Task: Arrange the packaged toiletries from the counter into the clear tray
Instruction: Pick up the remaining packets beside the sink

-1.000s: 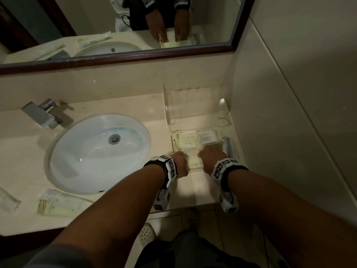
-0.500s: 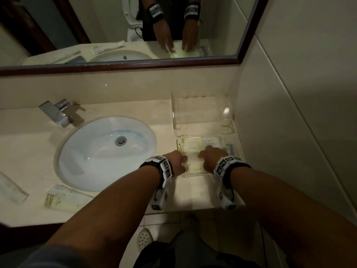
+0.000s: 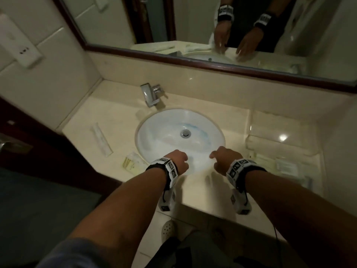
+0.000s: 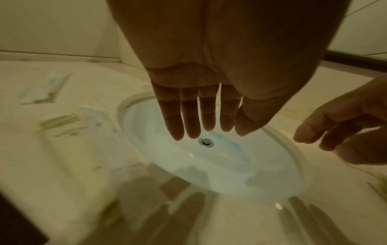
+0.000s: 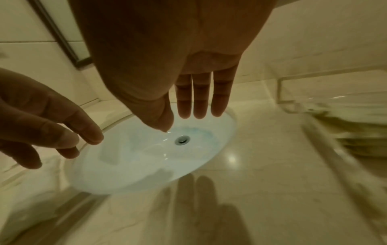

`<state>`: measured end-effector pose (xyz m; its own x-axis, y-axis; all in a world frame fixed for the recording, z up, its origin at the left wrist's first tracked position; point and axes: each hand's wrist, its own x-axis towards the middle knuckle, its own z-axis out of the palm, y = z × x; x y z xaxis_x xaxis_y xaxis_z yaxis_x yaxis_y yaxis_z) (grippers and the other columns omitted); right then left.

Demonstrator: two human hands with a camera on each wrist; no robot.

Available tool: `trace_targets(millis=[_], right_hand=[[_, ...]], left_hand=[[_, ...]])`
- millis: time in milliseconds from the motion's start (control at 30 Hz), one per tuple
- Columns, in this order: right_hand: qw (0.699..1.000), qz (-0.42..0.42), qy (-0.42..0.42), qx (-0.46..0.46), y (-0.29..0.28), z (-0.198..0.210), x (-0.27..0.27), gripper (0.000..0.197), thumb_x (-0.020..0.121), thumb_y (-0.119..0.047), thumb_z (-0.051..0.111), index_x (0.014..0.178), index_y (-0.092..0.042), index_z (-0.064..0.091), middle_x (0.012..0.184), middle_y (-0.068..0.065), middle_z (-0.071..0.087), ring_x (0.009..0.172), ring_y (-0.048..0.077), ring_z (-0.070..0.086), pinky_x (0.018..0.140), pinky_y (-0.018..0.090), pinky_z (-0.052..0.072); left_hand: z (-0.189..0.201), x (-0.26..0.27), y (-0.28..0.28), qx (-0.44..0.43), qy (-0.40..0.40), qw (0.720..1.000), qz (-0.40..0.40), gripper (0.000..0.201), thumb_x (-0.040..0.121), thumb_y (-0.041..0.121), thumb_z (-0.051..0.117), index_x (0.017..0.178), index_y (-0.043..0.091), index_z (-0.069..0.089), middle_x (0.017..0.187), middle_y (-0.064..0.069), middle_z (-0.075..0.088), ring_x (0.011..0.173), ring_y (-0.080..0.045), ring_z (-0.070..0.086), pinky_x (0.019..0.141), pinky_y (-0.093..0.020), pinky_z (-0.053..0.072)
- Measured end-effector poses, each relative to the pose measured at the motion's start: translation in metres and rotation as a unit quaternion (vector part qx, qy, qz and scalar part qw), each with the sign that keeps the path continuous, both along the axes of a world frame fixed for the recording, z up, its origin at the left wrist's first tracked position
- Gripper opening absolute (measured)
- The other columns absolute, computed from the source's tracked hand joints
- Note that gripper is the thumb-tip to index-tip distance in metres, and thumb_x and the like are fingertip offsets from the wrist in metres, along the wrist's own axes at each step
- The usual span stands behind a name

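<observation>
white sink [image 3: 179,132] under both hands [image 3: 178,161] (fingers straight, holding nothing).

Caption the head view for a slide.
Both empty hands, left hand and right hand, hover over the sink; two packets wait on the counter's left.

You see a cream marbled counter [image 3: 116,120] around a white sink [image 3: 164,132] streaked blue near its silver drain [image 3: 185,133]. Pale packets with yellow-green print [image 3: 131,162] lie at its front-left edge. Your wristbands [image 3: 170,168] carry black-and-white square patterns. The mirror frame [image 3: 193,61] is dark reddish-brown.
</observation>
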<state>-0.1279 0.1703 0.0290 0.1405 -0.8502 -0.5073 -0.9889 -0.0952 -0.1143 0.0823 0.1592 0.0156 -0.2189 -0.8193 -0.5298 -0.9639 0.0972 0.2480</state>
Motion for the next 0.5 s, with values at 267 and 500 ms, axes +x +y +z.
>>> trace_targets(millis=[267, 500], right_hand=[[0.996, 0.091, -0.021, 0.015, -0.017, -0.009, 0.102, 0.045, 0.094, -0.026, 0.051, 0.137, -0.037, 0.052, 0.139, 0.0, 0.047, 0.121, 0.023, 0.054, 0.097, 0.036, 0.047], [0.992, 0.106, -0.03, 0.055, -0.021, -0.021, 0.162, 0.045, 0.094, -0.03, 0.058, 0.138, -0.037, 0.051, 0.14, -0.003, 0.045, 0.123, 0.023, 0.053, 0.1, 0.037, 0.047]], left_hand=[[-0.006, 0.111, 0.002, 0.012, -0.047, 0.996, 0.077, 0.045, 0.095, 0.028, 0.052, 0.138, 0.016, 0.054, 0.142, -0.01, 0.05, 0.126, -0.028, 0.052, 0.103, -0.033, 0.043], [-0.018, 0.169, 0.009, 0.027, -0.085, 0.99, 0.113, 0.037, 0.091, 0.027, 0.056, 0.125, 0.015, 0.064, 0.13, -0.009, 0.06, 0.114, -0.029, 0.06, 0.093, -0.033, 0.05]])
